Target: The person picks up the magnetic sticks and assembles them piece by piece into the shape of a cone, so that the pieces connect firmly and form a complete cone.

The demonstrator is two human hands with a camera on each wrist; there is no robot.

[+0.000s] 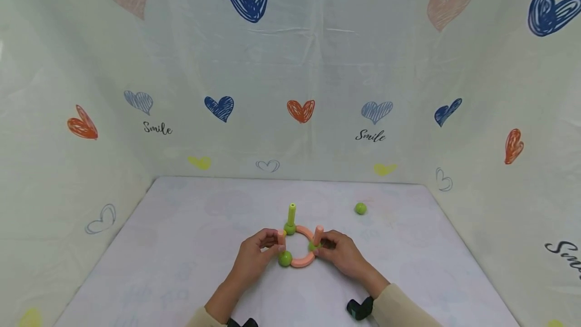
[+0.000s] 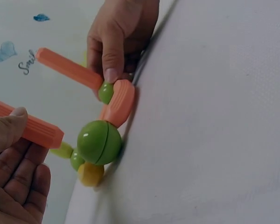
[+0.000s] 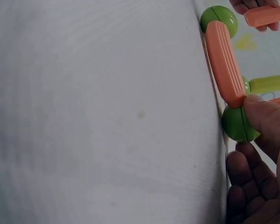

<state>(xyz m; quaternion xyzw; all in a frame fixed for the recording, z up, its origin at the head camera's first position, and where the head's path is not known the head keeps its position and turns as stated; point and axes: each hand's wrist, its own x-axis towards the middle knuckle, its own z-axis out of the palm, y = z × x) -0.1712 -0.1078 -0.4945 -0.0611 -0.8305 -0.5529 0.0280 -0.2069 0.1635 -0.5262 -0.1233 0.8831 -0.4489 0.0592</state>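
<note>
A ring of curved salmon-orange pieces (image 1: 303,261) joined by green balls lies on the white table. My left hand (image 1: 254,254) pinches a straight orange rod (image 2: 42,132) between thumb and fingers, above the front-left green ball (image 1: 285,259). In the left wrist view, the rod's lower end stands apart from that ball. My right hand (image 1: 342,254) grips the ring's right-hand green ball (image 3: 234,123), from which another orange rod (image 1: 318,234) rises. At the back, a light-green rod (image 1: 292,214) stands upright on a green ball (image 1: 289,228). A yellow piece (image 2: 91,174) shows on the ring's left side.
One loose green ball (image 1: 360,208) lies on the table (image 1: 190,226) behind and right of the ring. Heart-printed white sheeting (image 1: 327,150) encloses the table at back and sides. A black device (image 1: 360,309) sits by the right wrist.
</note>
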